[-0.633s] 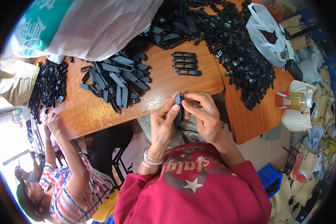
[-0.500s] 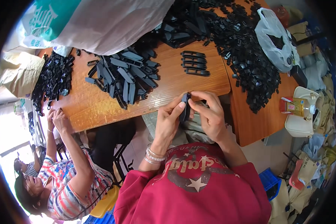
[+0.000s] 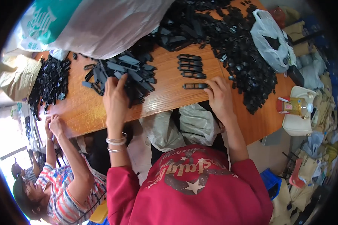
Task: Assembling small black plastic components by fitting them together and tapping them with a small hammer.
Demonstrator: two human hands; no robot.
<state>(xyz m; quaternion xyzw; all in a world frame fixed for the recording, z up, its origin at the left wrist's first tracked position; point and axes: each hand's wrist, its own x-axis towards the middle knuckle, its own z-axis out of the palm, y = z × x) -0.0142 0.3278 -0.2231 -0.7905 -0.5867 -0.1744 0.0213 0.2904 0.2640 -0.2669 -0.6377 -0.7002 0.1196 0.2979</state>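
Note:
My left hand (image 3: 115, 93) is over the near edge of a pile of long black plastic pieces (image 3: 133, 67), fingers apart and fingertips among the pieces. Whether it touches one in particular is hidden. On the right, my right hand (image 3: 221, 93) pinches one end of a slim black plastic frame piece (image 3: 195, 86), which lies level at the table's front. Just beyond it, several similar black frame pieces (image 3: 190, 63) form a neat column on the wooden table (image 3: 165, 90).
A heap of small black parts (image 3: 248, 71) covers the right side, beside a white plastic bag (image 3: 270, 41). A big white-and-green sack (image 3: 97, 26) stands at the back left. A co-worker (image 3: 67, 176) sits at left, near another black pile (image 3: 50, 80).
My hands have parted from around a black piece held together near the edge. The left has moved left to the pile; the right has brought a frame piece to the column's near end.

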